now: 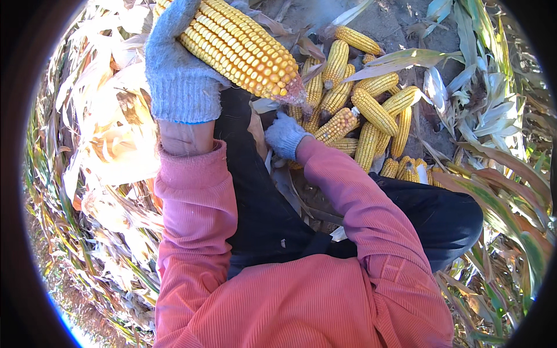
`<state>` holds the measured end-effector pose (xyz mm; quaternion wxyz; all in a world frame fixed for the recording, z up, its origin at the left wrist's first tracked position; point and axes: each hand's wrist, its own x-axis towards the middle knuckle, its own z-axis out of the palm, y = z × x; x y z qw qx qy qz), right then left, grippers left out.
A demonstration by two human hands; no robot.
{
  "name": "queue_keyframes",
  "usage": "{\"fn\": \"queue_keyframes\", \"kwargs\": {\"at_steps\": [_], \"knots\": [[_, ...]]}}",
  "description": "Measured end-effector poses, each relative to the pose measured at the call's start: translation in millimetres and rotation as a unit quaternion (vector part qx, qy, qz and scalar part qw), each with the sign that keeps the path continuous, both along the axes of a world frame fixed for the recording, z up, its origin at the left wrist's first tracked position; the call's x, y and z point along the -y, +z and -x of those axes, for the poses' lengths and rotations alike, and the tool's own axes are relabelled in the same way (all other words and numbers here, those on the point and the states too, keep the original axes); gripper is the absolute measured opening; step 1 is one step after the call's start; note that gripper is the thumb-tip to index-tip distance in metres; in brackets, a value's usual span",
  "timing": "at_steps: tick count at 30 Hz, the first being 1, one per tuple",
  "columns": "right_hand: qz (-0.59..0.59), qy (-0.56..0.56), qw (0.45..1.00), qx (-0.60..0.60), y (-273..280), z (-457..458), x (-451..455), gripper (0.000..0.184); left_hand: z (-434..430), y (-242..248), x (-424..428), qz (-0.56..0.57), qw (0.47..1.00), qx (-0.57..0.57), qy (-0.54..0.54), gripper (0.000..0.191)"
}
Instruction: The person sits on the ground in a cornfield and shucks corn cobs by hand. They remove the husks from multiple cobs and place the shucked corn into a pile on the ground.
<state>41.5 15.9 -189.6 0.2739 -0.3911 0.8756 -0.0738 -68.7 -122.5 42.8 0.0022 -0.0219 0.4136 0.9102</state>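
Observation:
Raised close to the camera, my left hand (182,82) in a grey knit glove grips a large husked ear of yellow corn (243,50). The ear points down to the right, with a pinkish, ragged tip. My right hand (285,135), gloved the same way, is low beside my bent leg. Its fingers look curled, but whether they hold anything is hidden. Just right of that hand lies a heap of husked corn ears (374,111), one of them with patchy, reddish kernels (337,126). A dry husk (257,130) stands at its left side.
Bright dry husks (117,143) cover the ground at left. Bare soil (391,26) shows behind the heap. Dry corn leaves and stalks (491,100) line the right side. My dark-trousered knee (439,217) juts out beside several more ears (404,169).

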Motion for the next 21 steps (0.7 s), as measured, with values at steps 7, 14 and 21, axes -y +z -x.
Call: {"fn": "queue_keyframes", "kwargs": {"at_steps": [7, 14, 21], "knots": [[0.0, 0.039, 0.998, -0.039, -2.0, -86.3, -8.3, 0.027, -14.5, 25.3, -16.4, -0.031, 0.999, -0.023, 0.025, 0.039], [0.264, -0.372, 0.87, 0.186, -21.3, -53.3, 32.8, 0.027, -1.9, 9.4, -19.3, -0.027, 1.0, 0.005, 0.016, 0.044], [0.168, -0.352, 0.881, 0.269, 72.5, -13.0, 8.3, 0.03, 9.8, -17.3, 0.4, 0.033, 0.998, 0.057, 0.019, 0.046]]}}
